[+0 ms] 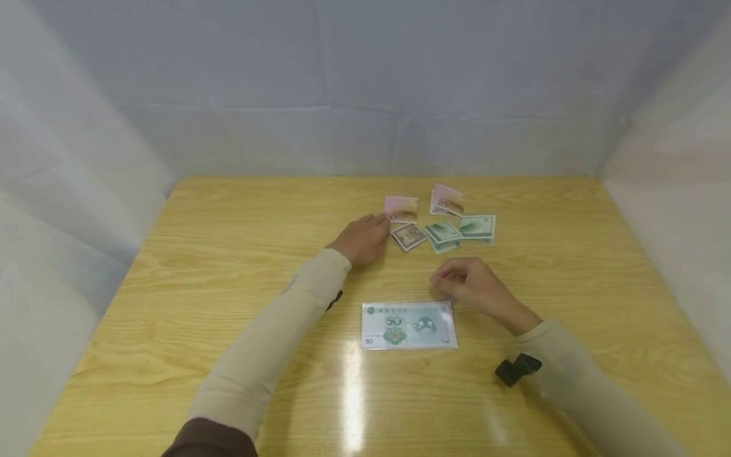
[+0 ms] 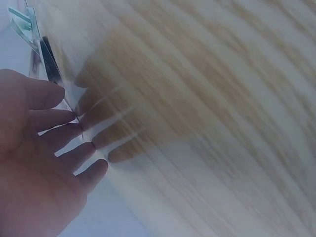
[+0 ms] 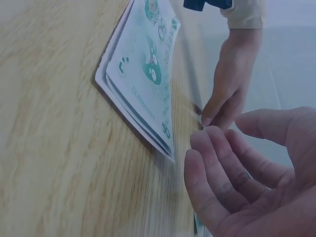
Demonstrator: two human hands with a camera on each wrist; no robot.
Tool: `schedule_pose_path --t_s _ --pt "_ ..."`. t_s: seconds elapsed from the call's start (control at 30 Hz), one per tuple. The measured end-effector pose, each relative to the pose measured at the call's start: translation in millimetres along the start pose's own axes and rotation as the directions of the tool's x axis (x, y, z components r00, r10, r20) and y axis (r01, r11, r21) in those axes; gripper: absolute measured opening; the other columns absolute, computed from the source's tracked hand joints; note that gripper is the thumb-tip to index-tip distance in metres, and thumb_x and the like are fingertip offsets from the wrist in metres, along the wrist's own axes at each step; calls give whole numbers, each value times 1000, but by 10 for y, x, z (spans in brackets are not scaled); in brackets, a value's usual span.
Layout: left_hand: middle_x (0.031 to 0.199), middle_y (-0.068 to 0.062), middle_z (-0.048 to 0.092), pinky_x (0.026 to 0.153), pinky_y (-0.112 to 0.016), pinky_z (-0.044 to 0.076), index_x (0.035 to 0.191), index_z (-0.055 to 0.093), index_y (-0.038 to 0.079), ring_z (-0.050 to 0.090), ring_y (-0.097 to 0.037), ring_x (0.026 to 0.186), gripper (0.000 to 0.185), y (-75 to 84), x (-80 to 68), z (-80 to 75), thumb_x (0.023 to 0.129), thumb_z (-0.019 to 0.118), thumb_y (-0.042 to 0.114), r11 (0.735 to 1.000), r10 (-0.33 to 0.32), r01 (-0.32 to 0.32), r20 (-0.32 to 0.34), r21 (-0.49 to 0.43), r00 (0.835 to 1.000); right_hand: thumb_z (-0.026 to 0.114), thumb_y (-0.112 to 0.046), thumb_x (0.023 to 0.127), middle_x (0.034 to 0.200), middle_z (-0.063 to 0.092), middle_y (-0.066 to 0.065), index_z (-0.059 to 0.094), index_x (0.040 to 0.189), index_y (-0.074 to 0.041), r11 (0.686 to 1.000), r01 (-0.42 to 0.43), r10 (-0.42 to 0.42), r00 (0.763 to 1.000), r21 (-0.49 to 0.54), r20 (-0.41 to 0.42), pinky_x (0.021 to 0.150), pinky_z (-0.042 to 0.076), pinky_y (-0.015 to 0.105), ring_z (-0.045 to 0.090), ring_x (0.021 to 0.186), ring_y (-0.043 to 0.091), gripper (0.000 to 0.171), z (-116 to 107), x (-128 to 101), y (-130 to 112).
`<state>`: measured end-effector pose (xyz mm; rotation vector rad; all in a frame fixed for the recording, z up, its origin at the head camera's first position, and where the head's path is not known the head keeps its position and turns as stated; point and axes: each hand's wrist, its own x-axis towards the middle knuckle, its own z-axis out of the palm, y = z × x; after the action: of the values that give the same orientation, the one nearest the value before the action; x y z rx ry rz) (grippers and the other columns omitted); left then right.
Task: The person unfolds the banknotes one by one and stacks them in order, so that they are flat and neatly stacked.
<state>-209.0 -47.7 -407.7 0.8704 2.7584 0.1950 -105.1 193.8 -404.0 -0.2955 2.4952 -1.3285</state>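
Pale wooden table [image 1: 228, 266], white-curtained on three sides, is where small notes are being gathered. Beyond the large green-and-white 50 note [image 1: 408, 324], a scatter of pink, brown and green small notes [image 1: 442, 223] is lying. The left hand [image 1: 361, 239] is stretched flat, fingers straight, touching the pink folded note [image 1: 401, 208]. The right hand [image 1: 465, 282] is hovering just behind the 50 note, loosely curled, empty. Judged next: the pink note must be pinched.
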Motion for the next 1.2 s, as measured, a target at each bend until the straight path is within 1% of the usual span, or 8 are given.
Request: schedule_pose_path --t_s 0.23,0.4,0.6,0.77,0.93,1.07,1.13,1.2 --pt "162 -19 31 123 -50 27 151 37 -6 30 -39 148 49 -30 -14 -7 107 45 14 998 -56 56 36 4 998 66 -14 98 92 70 11 73 103 1 1000 5 -6 1000 25 24 69 63 32 69 79 24 17 9 8 12" --pt "165 -17 24 123 -49 25 152 33 -7 27 -38 149 52 -74 -23 -6 107 45 15 997 -72 71 46 17 996 66 -13 98 93 70 12 73 104 1 999 8 -9 999 36 32 70 63 32 70 79 24 17 9 9 11" --pt "160 -19 35 122 -47 29 148 41 -6 35 -37 146 46 -118 -58 -21 107 44 14 997 -72 72 22 23 997 66 -13 98 93 70 11 73 104 -1 999 2 -3 999 40 36 70 64 33 70 80 25 15 16 18 22" --pt "150 -18 47 114 -51 42 134 56 -4 46 -38 136 35 -155 -116 -13 105 46 13 995 -98 98 -1 9 995 66 -16 99 93 71 9 73 104 -2 1000 7 -8 999 23 33 70 63 35 69 80 24 17 17 22 20" --pt "145 -17 51 110 -52 46 130 59 -3 51 -38 130 33 -197 -186 -10 105 44 13 994 -112 112 -13 -17 994 67 -17 99 92 71 9 73 103 -2 1000 21 -21 999 13 28 69 62 36 69 79 24 17 20 23 7" --pt "124 -15 63 101 -48 53 121 62 -1 61 -34 114 27 -232 -256 -5 105 44 11 995 -94 93 -32 -37 995 67 -18 99 91 71 9 73 103 -2 1000 22 -22 999 16 26 69 62 35 69 78 25 17 25 28 -1" --pt "113 -13 65 95 -45 56 116 62 0 63 -31 104 24 -246 -296 -3 105 45 11 996 -83 81 -37 -41 996 67 -19 99 91 71 9 73 103 -2 1000 15 -15 1000 18 26 69 62 35 69 79 25 18 27 31 -11" --pt "111 -13 65 93 -43 57 114 63 1 63 -30 102 23 -258 -344 -5 105 45 11 997 -70 68 -37 -42 997 67 -19 99 92 71 10 73 104 -2 1000 6 -7 1000 28 29 70 62 35 70 80 25 19 27 34 -26"
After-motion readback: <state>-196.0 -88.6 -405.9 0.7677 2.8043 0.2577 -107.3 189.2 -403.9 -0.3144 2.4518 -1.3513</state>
